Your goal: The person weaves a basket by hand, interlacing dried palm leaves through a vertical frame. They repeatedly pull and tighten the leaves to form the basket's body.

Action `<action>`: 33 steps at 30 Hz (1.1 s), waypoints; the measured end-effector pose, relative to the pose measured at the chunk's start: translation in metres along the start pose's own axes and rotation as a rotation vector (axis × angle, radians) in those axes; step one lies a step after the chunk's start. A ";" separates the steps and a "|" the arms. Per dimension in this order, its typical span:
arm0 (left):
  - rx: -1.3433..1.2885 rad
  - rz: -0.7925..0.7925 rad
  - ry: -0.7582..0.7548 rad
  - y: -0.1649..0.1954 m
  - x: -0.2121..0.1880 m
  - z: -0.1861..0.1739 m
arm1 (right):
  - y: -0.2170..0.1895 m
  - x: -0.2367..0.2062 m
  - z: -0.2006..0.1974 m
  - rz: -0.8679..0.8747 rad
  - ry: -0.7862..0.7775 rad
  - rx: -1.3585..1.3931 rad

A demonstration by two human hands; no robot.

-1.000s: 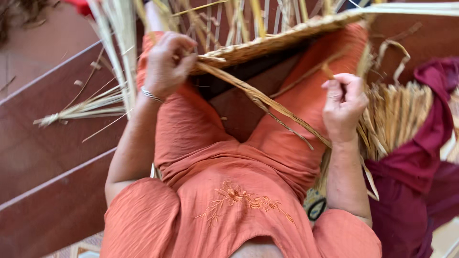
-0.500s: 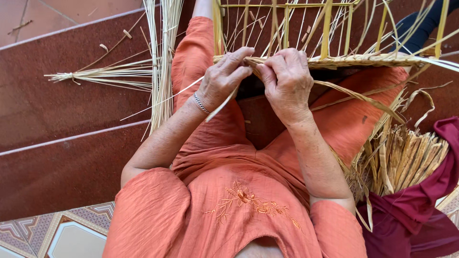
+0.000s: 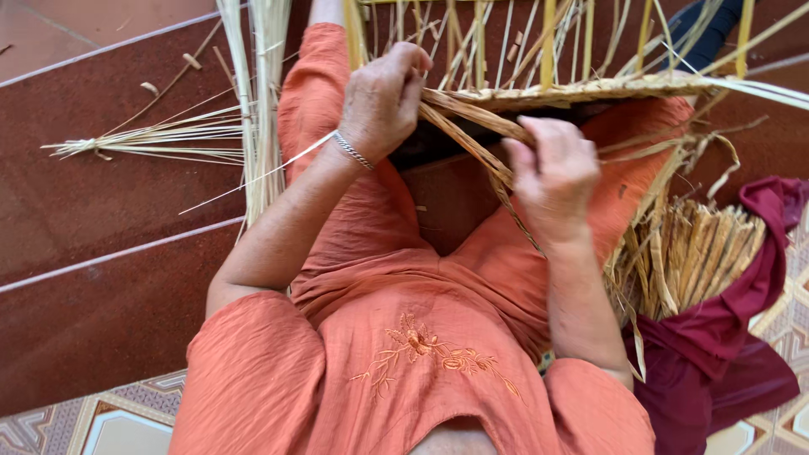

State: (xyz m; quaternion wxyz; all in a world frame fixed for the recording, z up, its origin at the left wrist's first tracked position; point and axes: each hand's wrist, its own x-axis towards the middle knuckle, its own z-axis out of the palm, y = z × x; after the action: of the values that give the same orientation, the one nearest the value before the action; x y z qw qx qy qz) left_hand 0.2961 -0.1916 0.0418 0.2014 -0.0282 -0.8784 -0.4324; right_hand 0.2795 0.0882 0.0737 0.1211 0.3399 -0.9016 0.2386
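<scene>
A half-woven straw mat (image 3: 590,88) lies across my knees, its woven edge running left to right with upright stalks above it. My left hand (image 3: 383,101), a silver bracelet on its wrist, is closed on the left end of that woven edge. My right hand (image 3: 552,173) grips a flat brown straw strand (image 3: 472,147) that runs diagonally from the edge down toward my lap. I wear an orange dress with embroidered flowers.
A bundle of loose straw stalks (image 3: 160,139) lies on the dark red step (image 3: 101,211) to my left. More cut straw (image 3: 691,253) rests on a maroon cloth (image 3: 733,337) at my right. Patterned floor tiles (image 3: 101,425) show at the bottom.
My right hand has moved down and to the right, away from the left hand, drawing the brown strand out from the woven edge. The left hand stays at the edge.
</scene>
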 end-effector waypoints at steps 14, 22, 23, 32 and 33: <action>-0.030 -0.010 -0.115 -0.015 -0.011 -0.021 | 0.094 -0.214 -0.138 0.875 -0.083 0.006; -0.084 -0.150 -0.189 -0.020 -0.013 -0.032 | 0.121 -0.274 -0.105 0.808 -0.062 -0.244; -0.117 -0.186 -0.181 -0.021 -0.014 -0.033 | 0.133 -0.272 -0.095 0.827 -0.046 -0.206; -0.115 -0.169 -0.189 -0.040 -0.022 -0.036 | 0.164 -0.251 -0.050 0.866 0.062 -0.140; -0.132 -0.180 -0.184 -0.039 -0.021 -0.036 | 0.162 -0.254 -0.053 0.919 0.114 -0.032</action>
State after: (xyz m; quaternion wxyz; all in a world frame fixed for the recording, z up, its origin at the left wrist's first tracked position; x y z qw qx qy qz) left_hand 0.3186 -0.2409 0.0242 0.0780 -0.0019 -0.8618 -0.5012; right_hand 0.3620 0.3622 -0.0342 0.0576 -0.1103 -0.9542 0.2720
